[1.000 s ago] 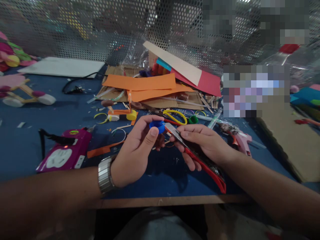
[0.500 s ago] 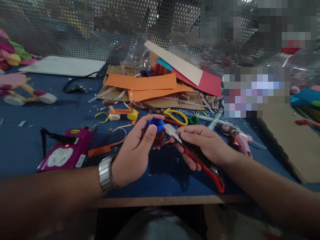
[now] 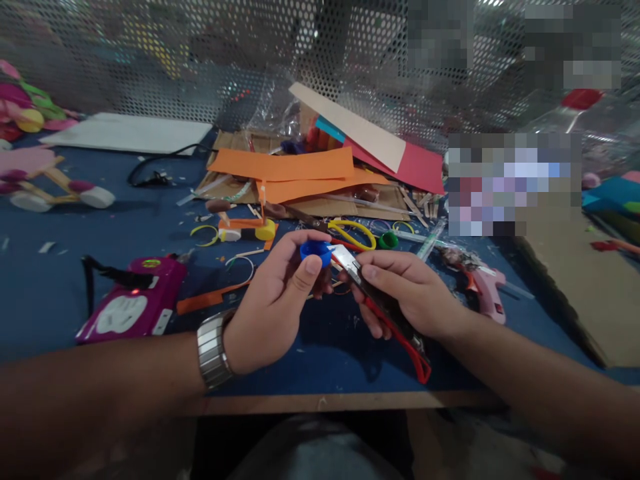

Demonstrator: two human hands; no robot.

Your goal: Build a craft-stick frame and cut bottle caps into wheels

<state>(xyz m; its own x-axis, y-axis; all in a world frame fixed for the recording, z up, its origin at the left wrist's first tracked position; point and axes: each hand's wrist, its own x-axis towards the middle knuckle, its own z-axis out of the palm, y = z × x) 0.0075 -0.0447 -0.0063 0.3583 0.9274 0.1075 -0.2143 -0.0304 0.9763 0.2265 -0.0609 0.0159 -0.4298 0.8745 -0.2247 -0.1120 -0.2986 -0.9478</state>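
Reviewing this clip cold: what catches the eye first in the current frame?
At the centre, the left hand, a metal watch on its wrist, pinches a small round blue plastic cap, while the right hand holds a red-handled utility knife with its blade tip at the cap. Behind them, long orange paper strips lie across cardboard, and a magenta plastic box sits on the blue tabletop to the left.
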